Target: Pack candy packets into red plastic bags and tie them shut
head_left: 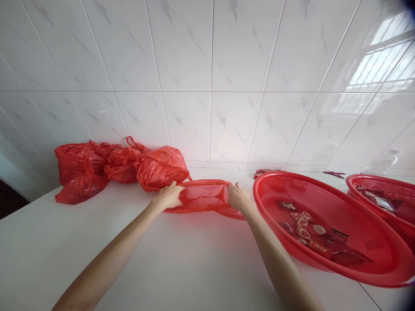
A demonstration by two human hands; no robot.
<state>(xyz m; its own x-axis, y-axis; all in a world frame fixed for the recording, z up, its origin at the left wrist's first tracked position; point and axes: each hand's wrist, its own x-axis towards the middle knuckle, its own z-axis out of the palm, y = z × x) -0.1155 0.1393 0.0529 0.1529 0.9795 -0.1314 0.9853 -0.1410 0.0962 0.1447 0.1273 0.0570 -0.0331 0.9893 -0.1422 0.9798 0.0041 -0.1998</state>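
A thin red plastic bag (205, 196) lies stretched out flat between my hands on the white table. My left hand (169, 196) grips its left end, fingers closed on the film. At the opposite end my right hand (238, 196) is closed on the bag too. The bag looks see-through and slack, with creases along it. Just past my left hand sits a filled red plastic bag (162, 166), close against the stretched one. To the right of my right hand stands a large red plastic basket (372, 229) with several small dark-red packets (319, 248) inside.
More filled red bags (81, 166) stand at the left along the tiled wall (184, 52). A second red basket (405, 181) with packets is at the far right. Behind the large basket lie a red packet (262, 172) and a small dark-red item (334, 174).
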